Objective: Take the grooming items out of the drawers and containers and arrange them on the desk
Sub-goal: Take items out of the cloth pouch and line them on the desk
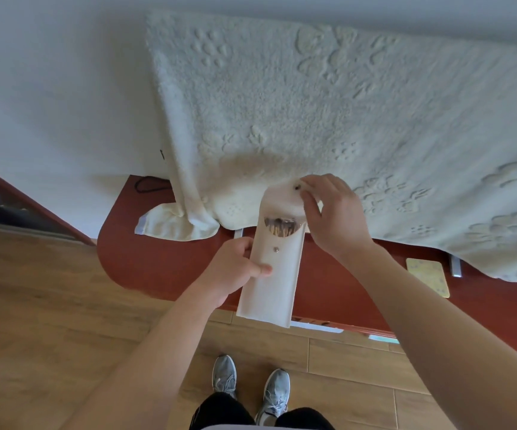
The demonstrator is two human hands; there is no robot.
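A long white pouch (269,290) with a snap button is held upright above the desk's front edge. My left hand (235,271) grips its left side near the middle. My right hand (331,212) pinches the pouch's flap (282,195) and holds it lifted back, so the mouth is open. Inside the mouth I see the wooden ends of several thin sticks or brush handles (282,229). The rest of the contents is hidden by the pouch.
A reddish-brown desk (157,259) is mostly covered by a cream fluffy blanket (313,103) that hangs over its edge. A small yellow patterned card (427,276) lies on the desk at the right. A black cord (148,183) lies at the back left. Wooden floor and my grey shoes (251,383) are below.
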